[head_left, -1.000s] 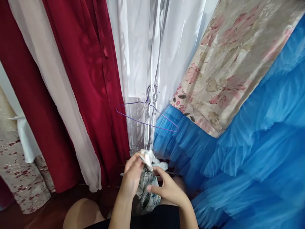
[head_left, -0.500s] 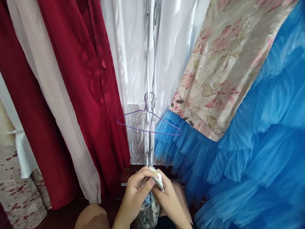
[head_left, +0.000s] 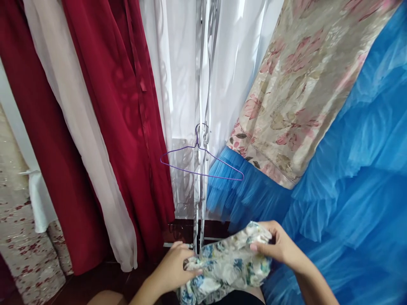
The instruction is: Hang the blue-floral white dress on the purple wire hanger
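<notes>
A gathered piece of floral cloth (head_left: pixel 227 264), white with blue and yellow-green flowers, stretches between my two hands above my lap. My left hand (head_left: pixel 176 267) grips its left end, thumb on top. At the upper right end, my right hand (head_left: pixel 270 243) pinches the cloth between thumb and fingers. What kind of garment it is, I cannot make out. A bare purple wire hanger (head_left: pixel 202 173) hangs on the white metal stand (head_left: pixel 197 203) just beyond my hands.
Dark red fabric (head_left: pixel 127 127) and a pale pink panel (head_left: pixel 92 165) hang at left, white cloth (head_left: pixel 181 84) behind the stand. On the right hang a beige floral garment (head_left: pixel 286 97) and ruffled blue tulle (head_left: pixel 356 212). The floor (head_left: pixel 111 279) is dark red-brown.
My hands have moved apart, the right one outward to the right and up. The floral cloth, bunched between them before, is now spread out sideways.
</notes>
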The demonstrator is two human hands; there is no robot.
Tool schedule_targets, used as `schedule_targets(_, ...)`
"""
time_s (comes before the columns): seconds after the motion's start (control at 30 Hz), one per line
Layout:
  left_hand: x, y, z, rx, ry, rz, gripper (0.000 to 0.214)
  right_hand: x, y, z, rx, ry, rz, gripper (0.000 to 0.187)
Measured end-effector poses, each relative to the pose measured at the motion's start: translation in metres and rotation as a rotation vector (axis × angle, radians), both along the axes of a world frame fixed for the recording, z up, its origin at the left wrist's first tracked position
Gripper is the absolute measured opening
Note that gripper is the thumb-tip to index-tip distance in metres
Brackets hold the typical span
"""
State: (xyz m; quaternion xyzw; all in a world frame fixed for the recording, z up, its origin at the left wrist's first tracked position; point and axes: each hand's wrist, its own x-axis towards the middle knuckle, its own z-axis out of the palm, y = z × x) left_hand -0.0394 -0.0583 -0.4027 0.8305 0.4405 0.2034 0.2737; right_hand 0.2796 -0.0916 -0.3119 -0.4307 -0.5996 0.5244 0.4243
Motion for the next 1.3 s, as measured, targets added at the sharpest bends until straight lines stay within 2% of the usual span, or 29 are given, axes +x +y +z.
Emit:
schedule_targets(0.13,-0.027,0.027,0.043,0.125,0.073,-0.050,0.031,0.034,0.056,0.029,0.094,-0.058,-0.155,0.024)
schedule_targets(0.2,-0.024,0.033,0.064,0.179,0.030,-0.056,0.034,0.044,0.091,0.041,0.150,-0.017,-0.255,0.024)
schedule_targets(0.3,-0.006,0.035,0.088,0.206,-0.128,-0.075,0.033,0.047,0.144,0.058,0.208,0.150,-0.388,0.025)
schedule_targets(0.4,0.013,0.037,0.105,0.099,-0.372,-0.052,0.036,0.032,0.189,0.074,0.226,0.229,-0.397,0.028)
schedule_targets(0.5,0.020,0.039,0.116,-0.126,-0.677,-0.013,0.030,0.004,0.215,0.088,0.212,0.198,-0.309,0.030)
schedule_targets(0.57,0.015,0.042,0.122,-0.312,-0.843,-0.016,0.027,-0.012,0.220,0.094,0.190,0.157,-0.227,0.031)
schedule_targets(0.63,0.002,0.046,0.125,-0.452,-0.900,-0.028,0.027,-0.023,0.218,0.097,0.160,0.111,-0.142,0.030)
schedule_targets(0.7,-0.019,0.055,0.126,-0.434,-0.817,-0.029,0.028,-0.025,0.211,0.101,0.142,0.083,-0.083,0.029)
schedule_targets(0.77,-0.046,0.069,0.124,-0.243,-0.583,-0.014,0.030,-0.023,0.204,0.106,0.141,0.066,-0.035,0.031)
schedule_targets(0.9,-0.102,0.113,0.125,0.310,0.078,0.047,0.036,-0.015,0.196,0.120,0.138,-0.039,0.056,0.042)
schedule_targets(1.0,-0.129,0.151,0.143,0.519,0.278,0.090,0.034,-0.012,0.197,0.127,0.128,-0.095,0.073,0.041)
schedule_targets(1.07,-0.135,0.174,0.162,0.586,0.276,0.158,0.038,-0.012,0.198,0.128,0.099,-0.080,0.087,0.038)
schedule_targets(1.13,-0.129,0.193,0.182,0.627,0.201,0.215,0.035,-0.014,0.197,0.127,0.031,-0.038,0.092,0.031)
schedule_targets(1.23,-0.103,0.207,0.204,0.633,-0.002,0.220,0.021,-0.018,0.189,0.123,-0.134,0.051,0.098,0.020)
schedule_targets(1.3,-0.081,0.207,0.211,0.626,-0.090,0.166,0.017,-0.019,0.180,0.120,-0.248,0.121,0.152,0.020)
